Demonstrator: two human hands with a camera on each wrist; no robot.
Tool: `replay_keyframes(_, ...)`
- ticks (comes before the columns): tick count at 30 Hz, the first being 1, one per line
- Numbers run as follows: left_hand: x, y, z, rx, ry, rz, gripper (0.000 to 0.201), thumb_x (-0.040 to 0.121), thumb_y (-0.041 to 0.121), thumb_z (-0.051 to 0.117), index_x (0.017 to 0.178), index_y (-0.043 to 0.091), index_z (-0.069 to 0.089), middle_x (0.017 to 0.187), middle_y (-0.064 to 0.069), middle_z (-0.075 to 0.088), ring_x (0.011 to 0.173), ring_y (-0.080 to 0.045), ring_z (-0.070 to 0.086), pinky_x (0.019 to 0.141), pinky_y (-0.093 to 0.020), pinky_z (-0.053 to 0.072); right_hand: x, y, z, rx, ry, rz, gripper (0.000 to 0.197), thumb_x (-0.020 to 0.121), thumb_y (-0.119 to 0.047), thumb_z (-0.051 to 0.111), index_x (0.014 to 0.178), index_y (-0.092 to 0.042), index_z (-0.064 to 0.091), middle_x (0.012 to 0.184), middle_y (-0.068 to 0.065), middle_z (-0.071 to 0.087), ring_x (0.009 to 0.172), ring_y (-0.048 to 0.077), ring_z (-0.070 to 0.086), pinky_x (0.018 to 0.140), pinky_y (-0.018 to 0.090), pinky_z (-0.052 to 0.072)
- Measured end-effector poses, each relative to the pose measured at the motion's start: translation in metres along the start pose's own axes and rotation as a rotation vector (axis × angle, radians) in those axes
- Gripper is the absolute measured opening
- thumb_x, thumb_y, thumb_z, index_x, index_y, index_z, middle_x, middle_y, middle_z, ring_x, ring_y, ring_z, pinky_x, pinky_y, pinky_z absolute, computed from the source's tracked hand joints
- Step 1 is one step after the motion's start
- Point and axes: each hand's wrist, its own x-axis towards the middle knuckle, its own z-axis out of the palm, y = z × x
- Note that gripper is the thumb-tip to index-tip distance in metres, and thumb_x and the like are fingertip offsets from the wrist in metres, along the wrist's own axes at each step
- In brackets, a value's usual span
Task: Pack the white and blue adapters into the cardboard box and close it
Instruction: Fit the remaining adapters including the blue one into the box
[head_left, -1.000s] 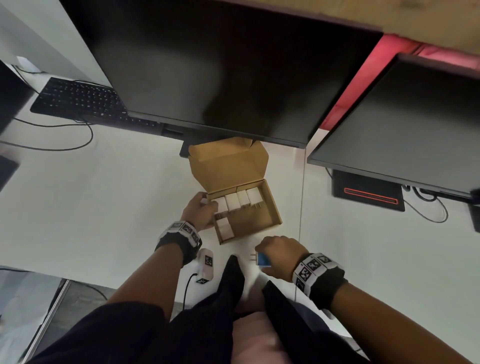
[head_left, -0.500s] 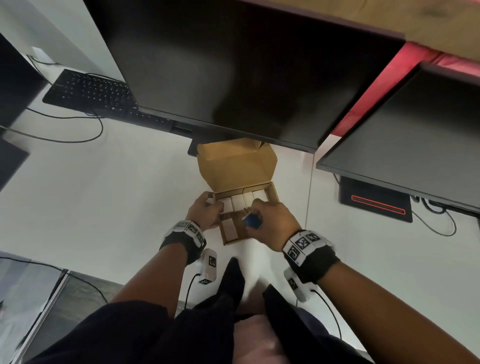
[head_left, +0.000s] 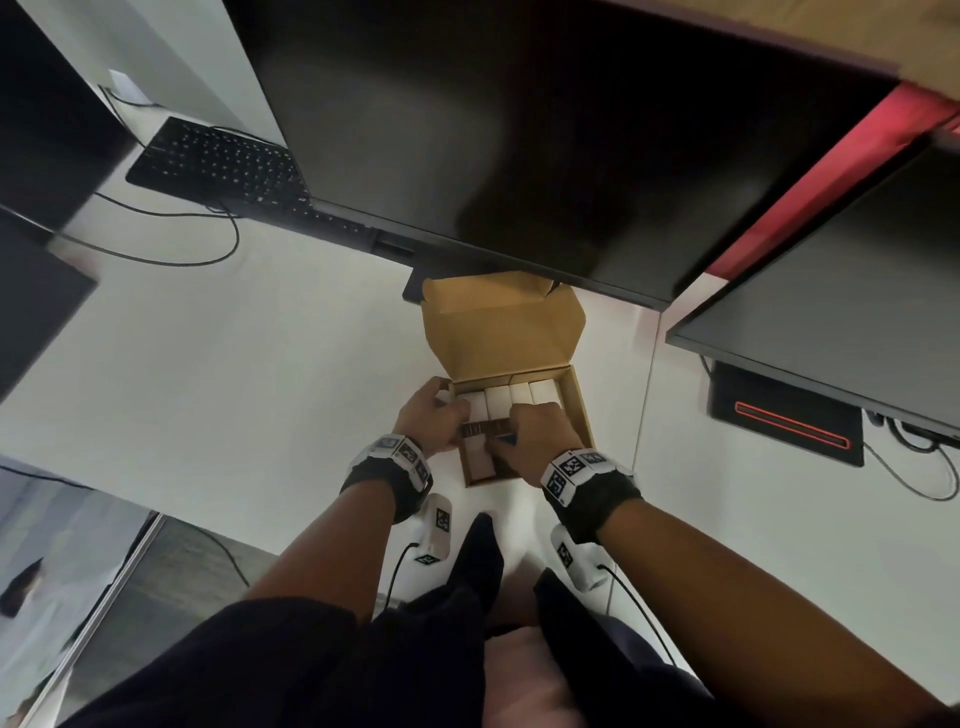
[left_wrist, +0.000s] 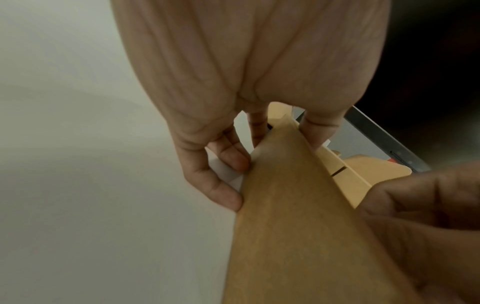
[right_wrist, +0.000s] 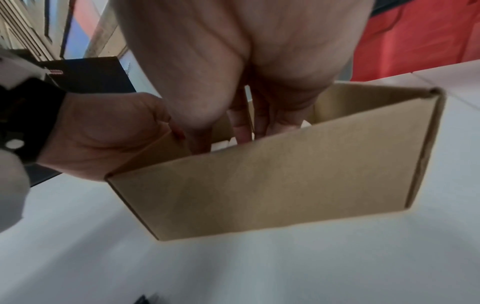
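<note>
The cardboard box (head_left: 579, 410) stands open on the white desk, its lid (head_left: 498, 332) tipped back against the monitor. A row of white adapters (head_left: 511, 397) fills its far side, and another white adapter (head_left: 480, 460) lies at the near left. My left hand (head_left: 457, 415) grips the box's left wall (left_wrist: 285, 205), thumb inside and fingers (left_wrist: 233, 162) outside. My right hand (head_left: 511, 431) is lowered into the box with the blue adapter (head_left: 506, 440), only a sliver of which shows. In the right wrist view its fingers (right_wrist: 244, 127) dip behind the near wall (right_wrist: 285, 174).
A large dark monitor (head_left: 519, 130) overhangs the box lid, and a second monitor (head_left: 831, 291) stands at the right. A black keyboard (head_left: 218, 161) and its cable (head_left: 171, 260) lie far left. A black dock with a red line (head_left: 789, 421) sits right of the box.
My right hand carried the blue adapter from the desk's near edge up into the box. The left hand has stayed on the box's left wall.
</note>
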Motion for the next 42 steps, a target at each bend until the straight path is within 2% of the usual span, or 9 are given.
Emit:
replay_keyframes(6,0.003,-0.002,-0.001,-0.008,-0.009,-0.025,0.027,0.093,0.022,0.057,0.120,0.020,0.059,0.096,-0.008,0.071,0.073,-0.021,0.070,0.059,-0.029,0.056,-0.027,0.035,-0.027,0.222,0.298,-0.165,0.024,0.086,-0.031,0.072,0.077,-0.012,0.062,0.080,0.004,0.061,0.070,0.020,0.057,0.063,0.028,0.046)
replay_keyframes(10,0.005,-0.002,-0.001,0.002,-0.010,-0.021,0.027,0.092,0.021,0.057,0.119,0.020,0.059,0.094,-0.008,0.069,0.075,-0.023,0.067,0.067,-0.033,0.057,-0.055,0.085,-0.040,0.275,0.436,-0.115,0.017,0.084,-0.026,0.073,0.075,-0.018,0.061,0.072,-0.003,0.063,0.062,0.013,0.056,0.064,0.027,0.044)
replay_keyframes(13,0.005,-0.002,0.000,0.009,-0.009,-0.007,0.024,0.094,0.019,0.056,0.118,0.018,0.059,0.096,-0.008,0.068,0.079,-0.024,0.068,0.069,-0.034,0.058,-0.081,0.125,-0.031,0.226,0.283,0.013,0.016,0.085,-0.034,0.075,0.084,-0.021,0.066,0.076,-0.007,0.066,0.065,0.004,0.057,0.068,0.026,0.047)
replay_keyframes(17,0.004,-0.002,0.001,0.022,-0.003,0.005,0.021,0.093,0.018,0.057,0.113,0.018,0.059,0.090,-0.009,0.065,0.074,-0.024,0.066,0.067,-0.033,0.056,-0.115,0.153,-0.006,0.158,-0.055,0.164,0.043,0.077,-0.061,0.074,0.106,-0.032,0.061,0.095,-0.009,0.063,0.079,0.004,0.059,0.076,0.026,0.051)
replay_keyframes(21,0.000,0.000,0.001,0.023,0.001,0.000,0.020,0.086,0.020,0.059,0.105,0.023,0.059,0.088,-0.009,0.066,0.072,-0.025,0.066,0.067,-0.035,0.057,-0.127,0.147,0.015,0.164,-0.120,0.179,0.055,0.078,-0.051,0.076,0.123,-0.028,0.055,0.109,-0.004,0.064,0.096,0.013,0.061,0.084,0.027,0.050)
replay_keyframes(24,-0.004,0.002,0.002,0.015,0.006,-0.013,0.024,0.085,0.020,0.060,0.108,0.024,0.059,0.090,-0.009,0.068,0.077,-0.026,0.069,0.072,-0.037,0.059,-0.124,0.135,0.018,0.170,-0.089,0.142,0.043,0.081,-0.038,0.073,0.119,-0.025,0.056,0.105,-0.001,0.066,0.091,0.016,0.063,0.085,0.036,0.055)
replay_keyframes(29,-0.005,0.001,0.002,0.013,0.003,-0.029,0.041,0.075,0.027,0.062,0.116,0.024,0.061,0.096,-0.010,0.070,0.083,-0.028,0.070,0.083,-0.046,0.064,-0.111,0.107,-0.013,0.321,0.253,0.057,0.038,0.078,-0.031,0.077,0.108,-0.025,0.054,0.087,-0.005,0.061,0.067,0.011,0.061,0.065,0.026,0.052)
replay_keyframes(32,-0.005,0.000,0.001,0.006,0.012,-0.032,0.042,0.071,0.030,0.063,0.113,0.026,0.061,0.098,-0.011,0.073,0.090,-0.033,0.074,0.088,-0.051,0.064,-0.092,0.083,-0.030,0.300,0.314,-0.080,0.027,0.080,-0.030,0.077,0.095,-0.020,0.057,0.082,-0.001,0.060,0.066,0.015,0.057,0.062,0.028,0.049)
replay_keyframes(42,-0.012,0.004,0.001,-0.017,0.018,-0.062,0.036,0.075,0.026,0.065,0.110,0.022,0.064,0.106,-0.015,0.075,0.093,-0.035,0.077,0.084,-0.051,0.065,-0.016,0.025,-0.016,0.071,0.038,0.022,0.020,0.086,-0.030,0.064,0.093,-0.017,0.051,0.097,0.008,0.061,0.084,0.030,0.064,0.070,0.040,0.059)
